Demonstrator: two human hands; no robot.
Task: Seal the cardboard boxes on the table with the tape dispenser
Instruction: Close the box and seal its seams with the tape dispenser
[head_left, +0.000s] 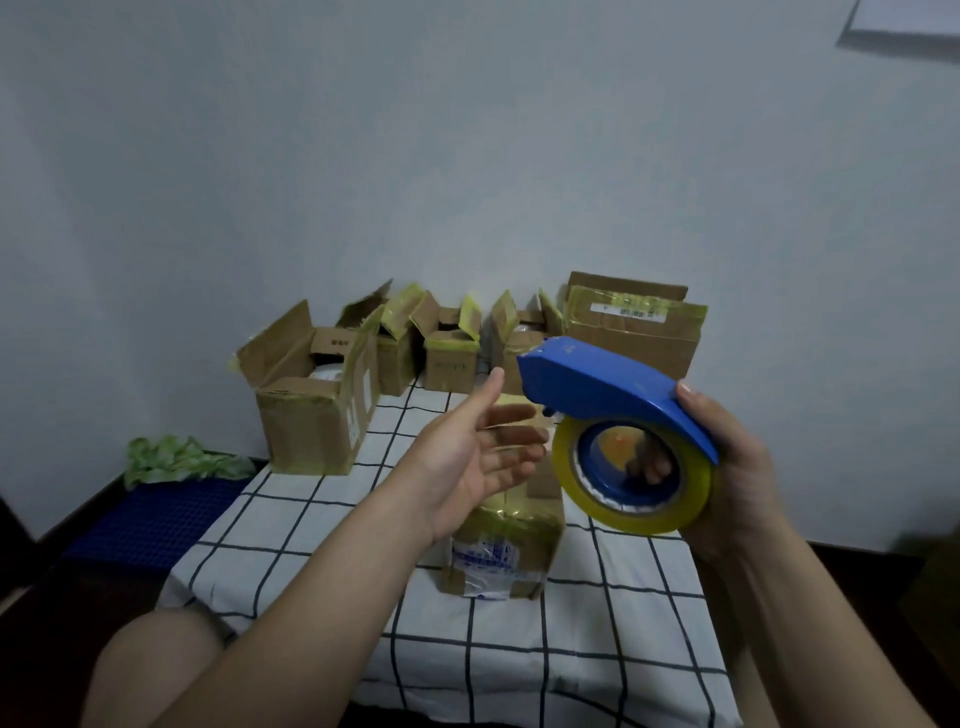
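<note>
My right hand (737, 467) grips a blue tape dispenser (613, 389) with a yellowish tape roll (631, 519), held up in the air above the table. My left hand (478, 452) hovers open, palm turned right, just left of the dispenser's nose, over a small cardboard box (509, 545) that stands mid-table with a white label on its front. Several open cardboard boxes line the far edge, among them a large one (311, 421) at the left and a small one (451, 358) in the middle. A bigger closed box (639, 338) stands at the far right.
The table wears a white cloth with a dark grid (291, 525). A white wall rises right behind the boxes. On the floor at the left lie a blue mat (161, 525) and a green bundle (182, 460). My knee (156, 665) shows bottom left.
</note>
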